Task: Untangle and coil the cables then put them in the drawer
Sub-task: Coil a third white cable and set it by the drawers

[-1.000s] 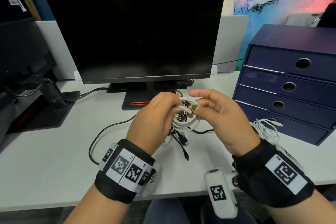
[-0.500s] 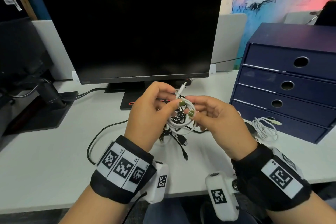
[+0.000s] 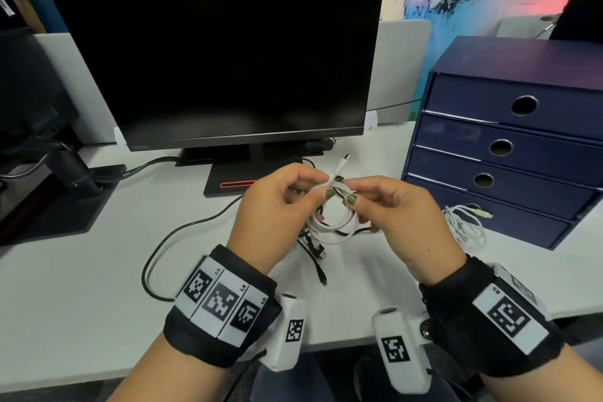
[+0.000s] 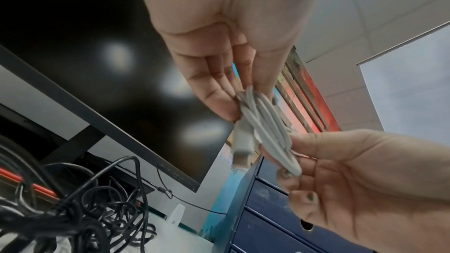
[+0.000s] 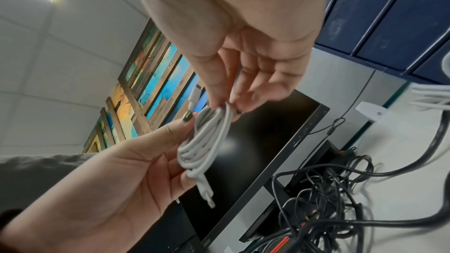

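While our hands sat lower a second ago, we now hold the white cable [image 3: 332, 222] coil higher, its connector end poking up beyond our fingers. Our left hand [image 3: 274, 209] pinches the coil's top; our right hand [image 3: 401, 222] pinches its right side. Beneath them, our hands hide most of the black cable tangle [image 3: 313, 248] on the tabletop [image 3: 81, 303]. The left wrist view is blurred.

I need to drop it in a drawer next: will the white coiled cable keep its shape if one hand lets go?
Probably not fully. The white coiled cable is thin, with loose untied loops, so it likely sags or springs open. It looks light; the left hand and right hand pinch it with fingertips only.
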Tool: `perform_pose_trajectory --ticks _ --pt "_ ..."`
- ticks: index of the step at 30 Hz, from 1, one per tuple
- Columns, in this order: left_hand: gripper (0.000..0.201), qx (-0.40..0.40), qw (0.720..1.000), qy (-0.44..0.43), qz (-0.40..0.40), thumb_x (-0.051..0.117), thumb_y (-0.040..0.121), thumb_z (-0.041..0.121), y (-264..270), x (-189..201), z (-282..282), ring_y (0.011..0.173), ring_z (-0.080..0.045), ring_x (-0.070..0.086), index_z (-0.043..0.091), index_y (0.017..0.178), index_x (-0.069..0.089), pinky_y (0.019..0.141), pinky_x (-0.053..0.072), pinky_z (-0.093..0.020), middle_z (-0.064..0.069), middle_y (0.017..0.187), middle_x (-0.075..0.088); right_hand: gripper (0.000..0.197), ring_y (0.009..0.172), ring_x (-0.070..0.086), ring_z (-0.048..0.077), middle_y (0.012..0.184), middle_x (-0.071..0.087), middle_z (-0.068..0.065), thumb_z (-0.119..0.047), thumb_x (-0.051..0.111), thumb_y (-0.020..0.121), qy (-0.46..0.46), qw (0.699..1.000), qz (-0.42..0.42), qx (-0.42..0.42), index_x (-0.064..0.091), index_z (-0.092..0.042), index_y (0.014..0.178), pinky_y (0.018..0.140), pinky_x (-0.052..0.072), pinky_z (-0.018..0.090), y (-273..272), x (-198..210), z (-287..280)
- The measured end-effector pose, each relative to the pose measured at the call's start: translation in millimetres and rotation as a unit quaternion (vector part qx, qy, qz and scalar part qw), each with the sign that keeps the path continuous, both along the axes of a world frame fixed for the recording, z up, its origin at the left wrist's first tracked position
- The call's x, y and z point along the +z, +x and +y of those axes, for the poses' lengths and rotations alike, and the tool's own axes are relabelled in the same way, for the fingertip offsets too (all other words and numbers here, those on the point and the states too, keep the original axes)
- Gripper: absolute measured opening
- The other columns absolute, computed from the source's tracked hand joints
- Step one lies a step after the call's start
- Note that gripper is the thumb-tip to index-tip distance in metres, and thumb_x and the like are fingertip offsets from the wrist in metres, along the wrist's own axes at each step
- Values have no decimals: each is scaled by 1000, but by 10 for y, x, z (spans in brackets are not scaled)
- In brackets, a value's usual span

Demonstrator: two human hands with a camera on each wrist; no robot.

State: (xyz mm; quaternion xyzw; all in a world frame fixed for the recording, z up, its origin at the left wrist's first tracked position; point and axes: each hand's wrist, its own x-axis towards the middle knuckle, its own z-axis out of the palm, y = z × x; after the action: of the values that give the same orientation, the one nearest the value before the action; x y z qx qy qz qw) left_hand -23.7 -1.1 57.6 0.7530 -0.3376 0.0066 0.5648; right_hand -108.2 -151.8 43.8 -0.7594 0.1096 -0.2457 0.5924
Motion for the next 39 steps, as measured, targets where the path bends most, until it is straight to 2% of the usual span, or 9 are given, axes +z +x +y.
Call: perform_pose_trajectory --ticks 2,6,8,10,18,26,32,36,39 --pt "13 -12 1000 7 17 69 86 20 -20 -26 -50 65 -12 68 26 97 70 61 58 -28 7 83 72 19 57 60 3 74 73 -1 -7 66 87 1 1000 19 -7 74 -22 94 51 44 13 -39 -7 -59" --pt "17 -1 999 48 4 62 90 28 5 -144 -94 72 -4 68 37 102 68 71 57 -30 16 84 71 16 50 54 12 63 67 5 0 65 85 52 996 56 -40 73 -12 92 48 47 25 -92 -110 -290" --pt "15 4 994 110 -25 59 91 31 47 -222 -73 77 0 64 38 101 68 73 52 -22 20 85 68 15 49 53 14 61 64 8 2 64 85 69 992 74 -75 71 -8 94 47 47 27 -120 -190 -458" --pt "16 -5 976 207 -61 57 92 31 91 -301 -51 83 4 58 36 102 68 73 45 -15 21 91 64 15 47 52 17 59 61 10 2 63 86 83 986 98 -106 69 -6 97 45 46 25 -162 -275 -622" --pt "20 -40 883 444 -146 58 92 27 394 -417 -17 102 -11 55 32 106 70 90 46 -31 10 108 57 26 41 57 17 67 59 16 13 53 87 189 953 223 -82 59 1 110 42 53 27 -311 -543 -901" --pt "47 -98 821 535 -174 59 91 21 497 -534 -89 118 -15 44 35 135 50 93 41 -28 10 127 48 19 43 63 28 67 61 25 11 57 87 111 939 302 -125 51 0 101 44 57 39 -298 -533 -1023" --pt "35 -77 808 552 -192 62 90 26 487 -581 -143 109 -17 42 32 124 59 85 43 -28 4 117 42 11 49 64 31 63 64 22 5 62 86 16 925 348 -149 53 -1 91 54 59 40 -276 -561 -1078" --pt "24 -28 801 564 -200 65 87 26 472 -563 -168 105 -20 45 24 111 62 87 44 -28 1 115 42 10 64 56 21 70 62 6 -10 69 80 -180 901 349 -183 59 -9 79 58 46 29 -254 -523 -1057" --pt "25 -13 789 573 -220 64 87 31 485 -490 -160 109 -21 44 28 112 63 89 37 -27 0 116 45 8 68 56 19 75 63 4 -14 68 82 -187 922 301 -157 61 -14 78 58 41 27 -217 -438 -910"
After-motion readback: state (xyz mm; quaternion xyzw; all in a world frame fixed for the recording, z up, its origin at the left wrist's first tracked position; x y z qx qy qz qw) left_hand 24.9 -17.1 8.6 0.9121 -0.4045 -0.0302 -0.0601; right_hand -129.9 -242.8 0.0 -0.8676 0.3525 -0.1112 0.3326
